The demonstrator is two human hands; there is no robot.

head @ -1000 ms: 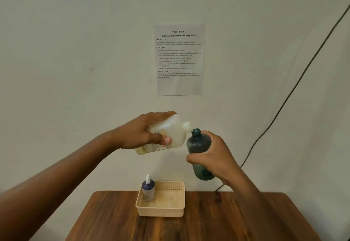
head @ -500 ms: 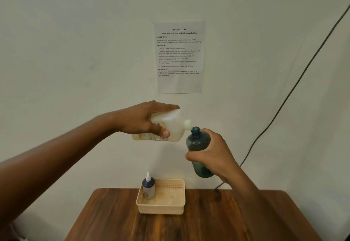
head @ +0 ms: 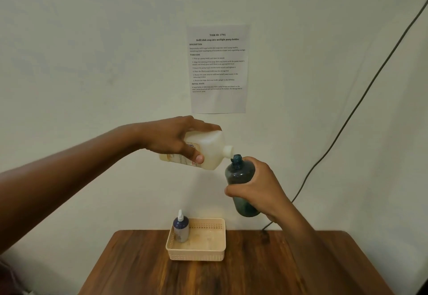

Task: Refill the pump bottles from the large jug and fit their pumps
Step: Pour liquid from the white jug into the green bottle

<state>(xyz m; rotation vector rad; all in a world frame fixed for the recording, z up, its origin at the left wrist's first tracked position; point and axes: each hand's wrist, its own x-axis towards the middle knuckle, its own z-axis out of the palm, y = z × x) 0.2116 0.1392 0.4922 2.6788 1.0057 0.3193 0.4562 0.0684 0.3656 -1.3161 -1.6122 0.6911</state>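
Observation:
My left hand (head: 176, 141) grips the large white jug (head: 209, 150), tipped on its side high above the table, its spout touching the open neck of a dark teal bottle (head: 239, 174). My right hand (head: 259, 192) holds that teal bottle upright by its lower half; no pump is on it. A second, dark blue bottle (head: 180, 228) with a white pump stands in the left corner of a beige basket (head: 196, 252) on the table.
The wooden table (head: 254, 269) sits against a pale wall. A printed task sheet (head: 217, 68) hangs on the wall above the hands. A dark cable (head: 347, 123) runs down the wall on the right to the table's back edge.
The jug has tipped further, from slightly raised to spout-down, and its spout has closed onto the teal bottle's neck. Both hands stay at about the same height.

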